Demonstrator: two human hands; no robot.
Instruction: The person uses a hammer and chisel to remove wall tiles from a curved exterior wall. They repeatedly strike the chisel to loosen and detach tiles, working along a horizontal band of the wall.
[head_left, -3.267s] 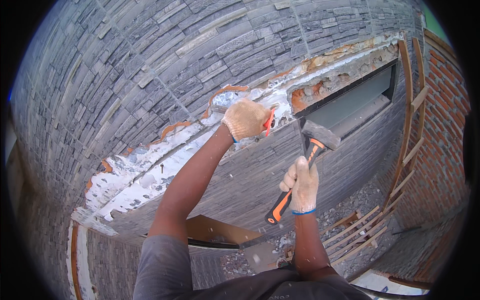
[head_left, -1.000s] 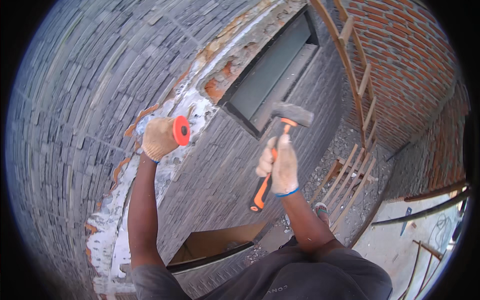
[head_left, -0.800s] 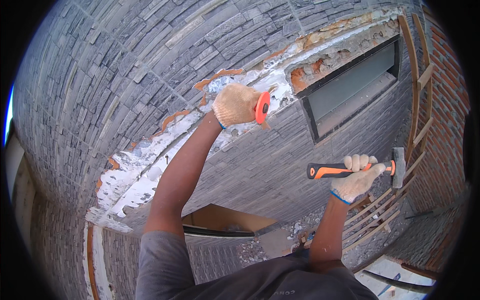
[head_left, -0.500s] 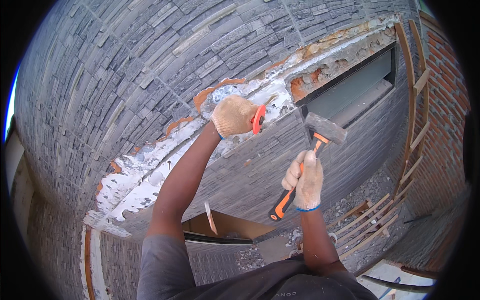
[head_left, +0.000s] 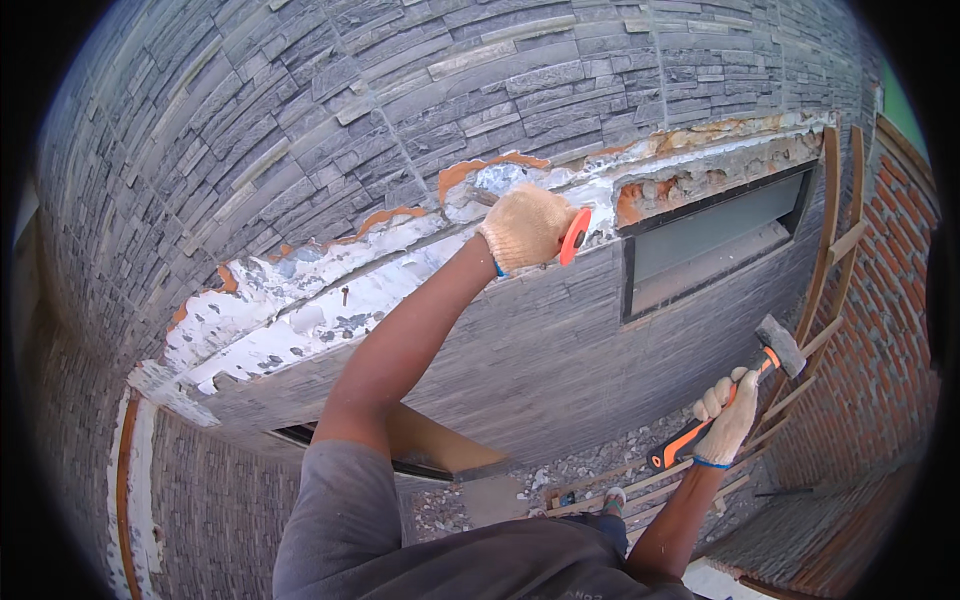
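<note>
1. The chisel with an orange-red disc guard (head_left: 574, 237) is at the stripped band of the wall, its guard end pointing right; the glove covers most of the rest.
2. The left grip (head_left: 527, 228), a hand in a cream knit glove, is wrapped around the chisel just behind that disc.
3. The hammer (head_left: 781, 346), grey-headed with a black and orange handle, is lower and to the right, well apart from the chisel, tilted with its head up.
4. The right grip (head_left: 728, 415), gloved alike with a blue cuff edge, is closed around the hammer's handle.
5. Around the chisel runs the white stripped band (head_left: 400, 285), ragged and edged with orange patches, across the grey stone-clad wall (head_left: 450, 90).
6. Right of the chisel is a dark-framed window (head_left: 710, 245).
7. Farther right, a wooden ladder (head_left: 846, 243) stands before a red brick wall (head_left: 895, 300).
8. Below, grey rubble (head_left: 640, 440) covers part of the ground.
</note>
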